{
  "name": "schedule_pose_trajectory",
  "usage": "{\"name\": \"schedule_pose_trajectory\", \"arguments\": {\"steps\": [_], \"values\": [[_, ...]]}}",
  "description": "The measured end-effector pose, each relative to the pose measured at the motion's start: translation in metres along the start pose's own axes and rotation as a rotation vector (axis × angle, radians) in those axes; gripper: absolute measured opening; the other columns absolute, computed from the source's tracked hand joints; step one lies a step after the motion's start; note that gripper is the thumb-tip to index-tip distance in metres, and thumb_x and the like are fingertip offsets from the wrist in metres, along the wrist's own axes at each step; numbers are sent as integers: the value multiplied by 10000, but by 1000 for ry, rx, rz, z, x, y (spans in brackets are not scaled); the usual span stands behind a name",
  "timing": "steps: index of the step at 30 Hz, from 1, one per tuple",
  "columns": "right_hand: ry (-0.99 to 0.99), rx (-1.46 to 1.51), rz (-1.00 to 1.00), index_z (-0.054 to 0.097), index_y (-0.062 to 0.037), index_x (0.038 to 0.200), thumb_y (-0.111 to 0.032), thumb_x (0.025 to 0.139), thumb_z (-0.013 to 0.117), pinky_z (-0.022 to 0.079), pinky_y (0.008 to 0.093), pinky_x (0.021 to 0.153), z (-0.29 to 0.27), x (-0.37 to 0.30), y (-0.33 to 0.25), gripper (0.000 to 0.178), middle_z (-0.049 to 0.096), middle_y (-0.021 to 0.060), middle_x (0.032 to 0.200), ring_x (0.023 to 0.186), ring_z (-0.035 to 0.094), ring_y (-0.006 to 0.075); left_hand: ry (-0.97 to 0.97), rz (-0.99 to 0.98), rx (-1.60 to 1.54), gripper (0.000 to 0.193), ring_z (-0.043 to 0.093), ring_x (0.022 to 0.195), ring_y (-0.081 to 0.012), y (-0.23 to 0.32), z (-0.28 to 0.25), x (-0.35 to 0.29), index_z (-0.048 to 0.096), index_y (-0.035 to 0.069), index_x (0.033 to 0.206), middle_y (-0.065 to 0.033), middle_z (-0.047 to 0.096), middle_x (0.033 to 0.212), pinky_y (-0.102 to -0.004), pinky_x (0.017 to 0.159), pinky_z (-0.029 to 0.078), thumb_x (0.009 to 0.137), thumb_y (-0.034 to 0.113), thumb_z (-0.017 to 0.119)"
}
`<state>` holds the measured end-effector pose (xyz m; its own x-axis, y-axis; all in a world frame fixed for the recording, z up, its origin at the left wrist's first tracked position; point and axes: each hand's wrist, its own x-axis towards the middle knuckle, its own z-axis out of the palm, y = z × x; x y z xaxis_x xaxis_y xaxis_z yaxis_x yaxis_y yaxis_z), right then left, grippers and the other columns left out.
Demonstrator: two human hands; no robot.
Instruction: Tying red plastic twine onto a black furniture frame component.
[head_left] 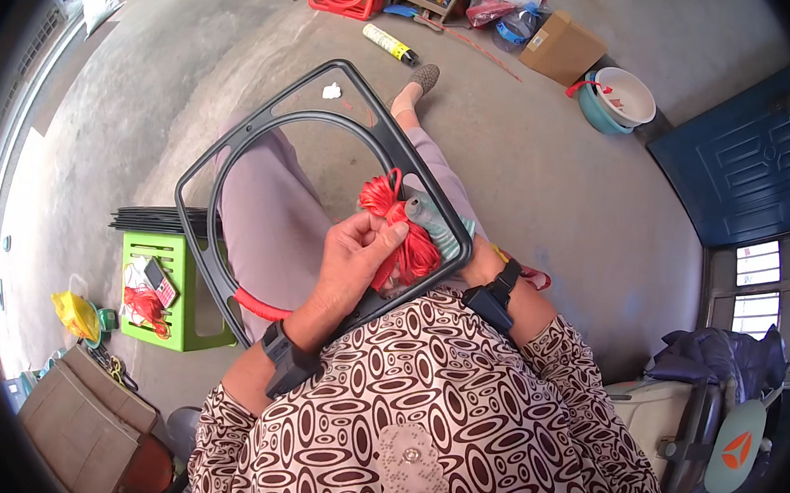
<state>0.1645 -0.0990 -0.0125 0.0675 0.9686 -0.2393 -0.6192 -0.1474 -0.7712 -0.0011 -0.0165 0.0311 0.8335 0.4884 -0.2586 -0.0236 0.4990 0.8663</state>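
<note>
A black plastic frame (334, 66) with a ring-shaped inner opening lies tilted across my lap. Red cord wraps tightly round a short stretch (261, 306) of its ring. At the frame's right corner is a looped bundle of red cord (417, 255). My left hand (358, 248) is closed, thumb and fingers pinching the bundle's middle. My right hand (440, 231), in what looks like a grey glove with a striped cuff, reaches round the frame's right edge and grips the bundle from the far side. Most of its fingers are hidden.
To the left, a green plastic stool (193, 278) bears black frames (163, 221), red cord (142, 307) and a phone-like device (161, 278). Ahead lie a yellow can (389, 43), a cardboard box (563, 48) and stacked basins (611, 106). A scooter (689, 423) stands at right.
</note>
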Motion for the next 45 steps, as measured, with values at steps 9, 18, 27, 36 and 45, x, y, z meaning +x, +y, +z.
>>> {"name": "schedule_pose_trajectory", "arguments": {"steps": [9, 18, 27, 36, 45], "values": [[178, 63, -67, 566, -63, 1017, -404, 928, 504, 527, 285, 612, -37, 15, 19, 358, 622, 48, 851, 689, 604, 126, 163, -186, -363, 239, 607, 614, -116, -12, -4, 11, 608, 7, 923, -58, 654, 811, -226, 556, 487, 926, 199, 466], [236, 527, -272, 553, -40, 1042, -297, 940, 420, 511, 352, 729, -1, 29, -36, 306, 611, 62, 893, 796, 604, 193, -45, -344, -300, 288, 625, 686, -192, -9, -22, 8, 543, -27, 1022, -154, 635, 868, -301, 559, 528, 916, 228, 460], [23, 748, -566, 492, -26, 968, -254, 978, 363, 386, 274, 499, -79, -119, -70, 262, 431, -14, 631, 506, 447, 93, -185, -301, -332, 284, 612, 691, -163, -12, -21, 12, 547, -32, 1019, -127, 627, 857, -269, 562, 517, 895, 219, 493], [1033, -20, -150, 588, -57, 878, -414, 899, 553, 486, 288, 505, -43, -104, -57, 359, 589, 65, 726, 532, 552, 155, -10, -225, -215, 132, 612, 555, -167, -7, -10, 12, 545, 56, 908, -125, 640, 759, -264, 463, 514, 892, 187, 541], [29, -563, -157, 526, -5, 1195, -251, 778, 732, 476, 257, 792, 2, -43, -28, 526, 612, 67, 1031, 873, 589, 129, 10, -131, -220, 95, 622, 555, -153, -4, -5, 8, 553, 23, 878, -83, 611, 708, -243, 438, 510, 877, 119, 554]]}}
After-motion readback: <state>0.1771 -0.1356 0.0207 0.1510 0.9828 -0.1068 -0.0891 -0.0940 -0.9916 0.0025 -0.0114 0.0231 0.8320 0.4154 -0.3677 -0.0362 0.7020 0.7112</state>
